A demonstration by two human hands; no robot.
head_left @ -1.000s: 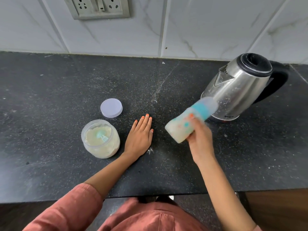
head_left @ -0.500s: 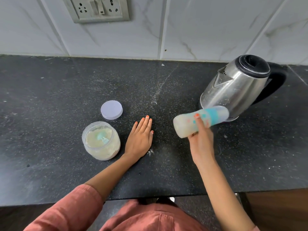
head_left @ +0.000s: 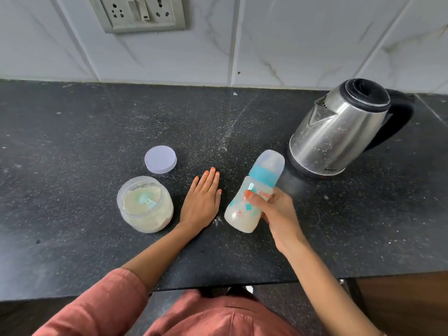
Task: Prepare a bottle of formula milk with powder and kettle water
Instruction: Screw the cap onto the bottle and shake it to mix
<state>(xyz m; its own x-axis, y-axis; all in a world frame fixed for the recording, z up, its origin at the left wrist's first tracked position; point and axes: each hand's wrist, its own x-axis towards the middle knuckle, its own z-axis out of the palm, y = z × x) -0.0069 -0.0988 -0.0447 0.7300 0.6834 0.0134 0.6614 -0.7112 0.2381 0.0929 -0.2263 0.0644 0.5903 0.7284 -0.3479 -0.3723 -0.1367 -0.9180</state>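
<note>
Baby bottle (head_left: 253, 190) has been tipped back up beside the kettle (head_left: 339, 132), capped, milky, gripped by the right hand (head_left: 277, 215), left hand (head_left: 202, 202) laid flat, probably just mixing left.

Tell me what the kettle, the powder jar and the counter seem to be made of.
Kettle: likely stainless steel, shiny with streaked reflections; lid and handle look like black plastic. Powder jar: probably clear plastic, as the powder shows through the wall; glass is possible. Counter: dark polished stone, perhaps granite, given its pale speckles.
</note>
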